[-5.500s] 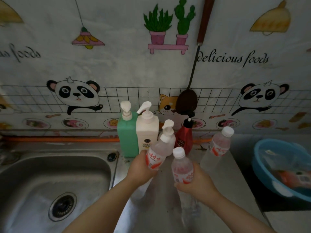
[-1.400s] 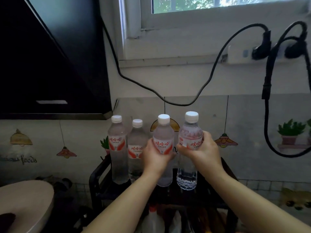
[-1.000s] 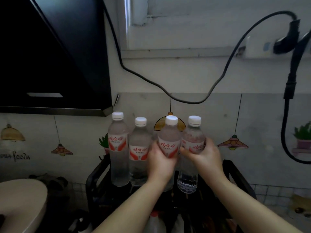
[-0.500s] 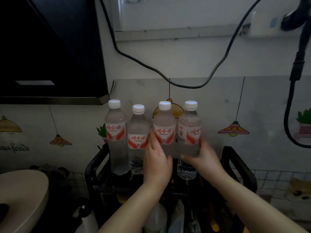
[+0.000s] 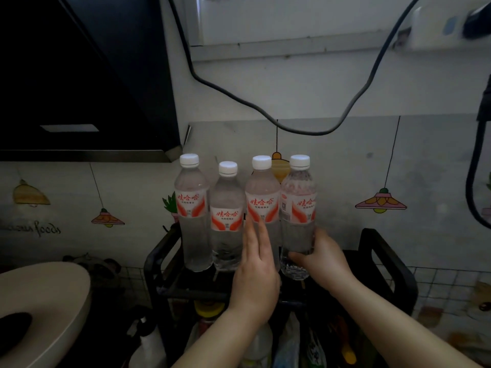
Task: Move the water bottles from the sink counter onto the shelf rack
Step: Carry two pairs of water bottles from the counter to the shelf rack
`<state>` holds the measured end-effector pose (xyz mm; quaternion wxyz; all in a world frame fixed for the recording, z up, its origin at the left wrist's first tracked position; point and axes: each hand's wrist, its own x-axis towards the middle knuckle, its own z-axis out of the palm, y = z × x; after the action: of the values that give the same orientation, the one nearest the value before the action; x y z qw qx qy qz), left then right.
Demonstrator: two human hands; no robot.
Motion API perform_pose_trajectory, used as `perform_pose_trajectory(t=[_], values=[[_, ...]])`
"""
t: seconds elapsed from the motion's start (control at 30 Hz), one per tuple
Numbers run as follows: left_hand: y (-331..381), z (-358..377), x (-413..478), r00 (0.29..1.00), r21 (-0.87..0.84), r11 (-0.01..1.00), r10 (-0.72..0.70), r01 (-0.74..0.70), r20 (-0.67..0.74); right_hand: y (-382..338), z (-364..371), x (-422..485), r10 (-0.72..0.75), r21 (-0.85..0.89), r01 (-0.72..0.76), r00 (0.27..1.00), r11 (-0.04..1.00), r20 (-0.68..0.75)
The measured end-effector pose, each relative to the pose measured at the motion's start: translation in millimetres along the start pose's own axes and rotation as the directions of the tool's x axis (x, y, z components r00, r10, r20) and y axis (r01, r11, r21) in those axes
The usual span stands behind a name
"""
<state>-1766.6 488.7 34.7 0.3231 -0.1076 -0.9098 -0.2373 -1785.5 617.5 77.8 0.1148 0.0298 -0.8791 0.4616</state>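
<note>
Kitchen corner, seen from your head camera. A black shelf rack (image 5: 385,264) sits at 6 o'clock of the scene, against a wall with lamp stickers (image 5: 380,203). Four clear water bottles with white caps and red-and-white labels stand upright in a row on its top tier, just beside one another: the far-left bottle (image 5: 190,208), the second bottle (image 5: 227,219), slightly lower than the rest, the third bottle (image 5: 262,192) and the fourth bottle (image 5: 299,203).

Your left hand (image 5: 256,277) is raised in front of the third bottle, its fingers (image 5: 254,235) straight and pressed together, tips reaching the lower edge of the label. You cannot tell whether they touch the plastic.

Your right hand (image 5: 322,261) grips the fourth bottle low on its body, fingers curled round the far side at 3 o'clock of the bottle, thumb across the front. Its base appears level with the others; contact with the rack is unclear.

A dark range hood (image 5: 79,75) fills 10 o'clock. A black cable (image 5: 265,118) sags across the wall at 12 o'clock, running up towards a white power strip (image 5: 435,27) at 2 o'clock. A cream rounded object (image 5: 45,301) sits at 8 o'clock. Dim, unclear containers fill the rack's lower tier.
</note>
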Motion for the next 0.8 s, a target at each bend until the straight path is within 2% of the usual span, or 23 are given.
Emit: perform_pose_trajectory(t=[0.23,0.5,0.67,0.8], values=[[-5.4,-2.7,1.6,0.999,0.007,0.999,-0.044,0.044,0.022,-2.0,9.6,2.0,0.01,0.007,-0.01,1.0,1.0,-0.016],[-6.8,-12.8,3.9,0.999,0.041,0.999,0.023,-0.025,0.034,-4.6,10.8,2.2,0.003,-0.087,-0.001,1.0,0.996,0.022],[0.9,-25.0,1.4,0.997,0.042,0.999,-0.02,0.017,0.078,-4.7,4.3,-2.7,0.016,-0.1,-0.01,0.998,0.995,0.061],[10.2,-36.1,-2.6,0.991,0.075,0.996,-0.059,0.05,0.12,-7.3,-4.6,-11.0,0.001,-0.181,0.012,0.997,0.983,0.075]])
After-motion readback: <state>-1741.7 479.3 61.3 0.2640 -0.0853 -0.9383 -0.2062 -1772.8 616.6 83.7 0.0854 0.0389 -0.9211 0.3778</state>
